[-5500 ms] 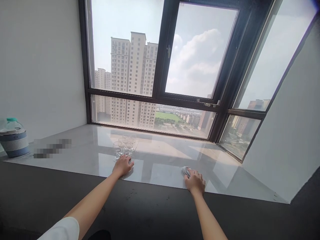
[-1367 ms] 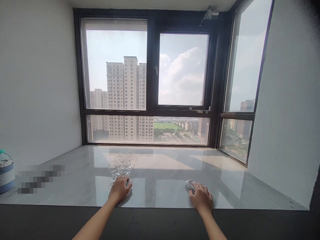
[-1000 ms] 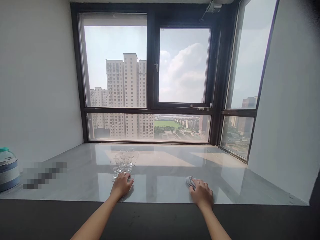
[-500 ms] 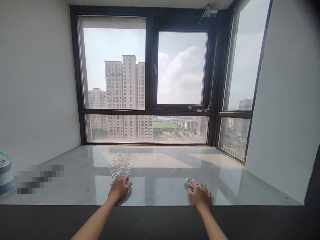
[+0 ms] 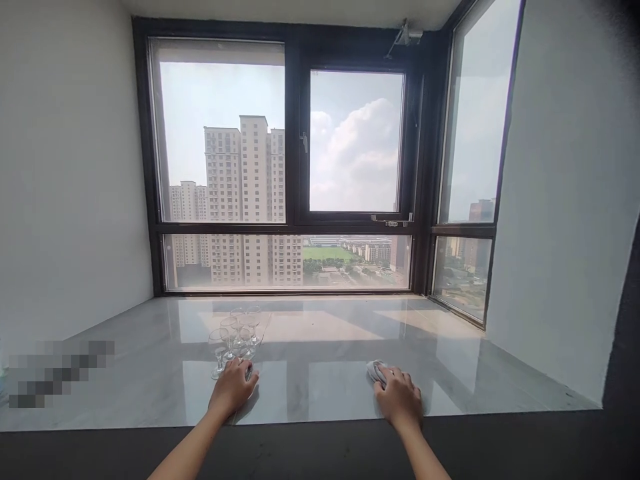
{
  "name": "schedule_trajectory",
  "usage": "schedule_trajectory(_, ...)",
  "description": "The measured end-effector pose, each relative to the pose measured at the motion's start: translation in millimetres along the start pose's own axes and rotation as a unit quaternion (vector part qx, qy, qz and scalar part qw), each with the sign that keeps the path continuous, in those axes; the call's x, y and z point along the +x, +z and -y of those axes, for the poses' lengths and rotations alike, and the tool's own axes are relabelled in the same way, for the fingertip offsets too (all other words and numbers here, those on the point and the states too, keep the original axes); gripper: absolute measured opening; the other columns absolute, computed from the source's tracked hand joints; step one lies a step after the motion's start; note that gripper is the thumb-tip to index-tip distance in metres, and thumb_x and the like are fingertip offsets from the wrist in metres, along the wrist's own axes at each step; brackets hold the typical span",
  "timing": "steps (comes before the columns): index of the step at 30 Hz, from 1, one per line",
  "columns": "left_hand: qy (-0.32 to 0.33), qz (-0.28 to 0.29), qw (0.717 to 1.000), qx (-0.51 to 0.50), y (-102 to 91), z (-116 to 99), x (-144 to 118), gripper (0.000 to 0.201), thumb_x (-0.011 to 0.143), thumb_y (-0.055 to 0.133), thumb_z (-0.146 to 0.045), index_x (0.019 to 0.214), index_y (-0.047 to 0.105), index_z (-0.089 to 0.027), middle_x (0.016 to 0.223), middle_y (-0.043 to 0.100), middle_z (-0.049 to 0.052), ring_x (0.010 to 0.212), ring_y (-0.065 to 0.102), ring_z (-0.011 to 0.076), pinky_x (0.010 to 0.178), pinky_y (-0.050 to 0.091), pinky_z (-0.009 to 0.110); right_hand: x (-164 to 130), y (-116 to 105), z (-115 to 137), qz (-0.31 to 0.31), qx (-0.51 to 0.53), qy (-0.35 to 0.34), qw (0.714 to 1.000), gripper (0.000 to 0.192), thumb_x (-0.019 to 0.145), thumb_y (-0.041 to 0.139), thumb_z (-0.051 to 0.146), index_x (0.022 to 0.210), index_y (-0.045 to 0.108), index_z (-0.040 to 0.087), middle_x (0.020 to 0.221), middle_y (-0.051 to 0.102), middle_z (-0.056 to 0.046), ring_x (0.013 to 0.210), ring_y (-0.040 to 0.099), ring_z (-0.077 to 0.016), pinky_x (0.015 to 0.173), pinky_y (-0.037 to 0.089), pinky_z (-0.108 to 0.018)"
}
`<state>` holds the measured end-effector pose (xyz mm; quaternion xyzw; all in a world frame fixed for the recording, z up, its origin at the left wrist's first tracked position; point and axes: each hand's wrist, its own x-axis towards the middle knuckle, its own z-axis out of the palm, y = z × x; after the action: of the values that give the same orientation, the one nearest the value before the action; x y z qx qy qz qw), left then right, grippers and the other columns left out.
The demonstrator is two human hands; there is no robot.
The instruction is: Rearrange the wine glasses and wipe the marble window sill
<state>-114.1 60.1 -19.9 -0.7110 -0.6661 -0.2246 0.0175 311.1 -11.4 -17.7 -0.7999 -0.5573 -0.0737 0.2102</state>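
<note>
My left hand is at the near side of a cluster of clear stemmed glasses, low over the sill. Its fingers are curled, and a small greyish bit shows between thumb and forefinger; what it is I cannot make out. The glasses stand close together on the shiny grey window sill. Farther right, my right hand is closed over a crumpled light grey cloth, which rests on the sill and sticks out past the thumb side.
Behind the sill rises a dark-framed window with a handle, and a side window meets it at the right. White walls bound both ends. A blurred-out patch hides something at the left. The sill's front edge runs below my hands.
The view has tilted and shifted slightly, so the bottle at the far left has nearly left the picture. Both hands keep about the same places by the glasses and on the cloth.
</note>
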Motion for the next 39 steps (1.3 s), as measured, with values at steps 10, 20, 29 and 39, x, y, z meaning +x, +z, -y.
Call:
schedule_trajectory(10, 0.004, -0.001, 1.000, 0.012, -3.9, -3.0, 0.2, 0.034, 0.088, 0.046, -0.042, 0.105, 0.065, -0.020, 0.114, 0.061, 0.013, 0.117, 0.049, 0.0282, 0.098, 0.037, 0.039, -0.7, 2.0, -0.3, -0.009, 0.012, 0.003, 1.000, 0.044, 0.084, 0.045, 0.030, 0.124, 0.065, 0.028, 0.129, 0.059, -0.008, 0.116, 0.050, -0.0247, 0.097, 0.036, -0.039)
schedule_trajectory(20, -0.005, 0.016, 1.000, 0.012, -5.4, -3.2, 0.9, 0.038, 0.087, 0.044, -0.044, 0.108, 0.065, -0.019, 0.120, 0.060, 0.015, 0.121, 0.048, 0.0307, 0.098, 0.038, 0.041, -0.5, 1.3, 0.9, -0.006, 0.012, 0.005, 1.000, 0.045, 0.085, 0.045, 0.030, 0.125, 0.064, 0.028, 0.131, 0.058, -0.007, 0.117, 0.049, -0.0240, 0.097, 0.036, -0.038)
schedule_trajectory(29, -0.005, 0.017, 1.000, 0.005, -6.1, -4.4, 0.0, 0.041, 0.087, 0.043, -0.045, 0.108, 0.066, -0.019, 0.121, 0.060, 0.016, 0.126, 0.045, 0.0322, 0.100, 0.037, 0.042, 0.2, 4.6, -1.2, -0.016, 0.018, 0.003, 1.000, 0.043, 0.084, 0.047, 0.031, 0.122, 0.065, 0.028, 0.128, 0.059, -0.007, 0.116, 0.049, -0.0240, 0.097, 0.035, -0.038)
schedule_trajectory(39, -0.011, 0.019, 1.000, 0.005, -6.6, -5.2, -0.5, 0.039, 0.088, 0.044, -0.044, 0.109, 0.065, -0.019, 0.120, 0.060, 0.014, 0.127, 0.045, 0.0309, 0.102, 0.036, 0.041, 0.8, 5.4, -2.1, -0.014, 0.019, 0.001, 1.000, 0.045, 0.083, 0.045, 0.030, 0.124, 0.065, 0.027, 0.128, 0.060, -0.007, 0.116, 0.050, -0.0241, 0.098, 0.035, -0.039)
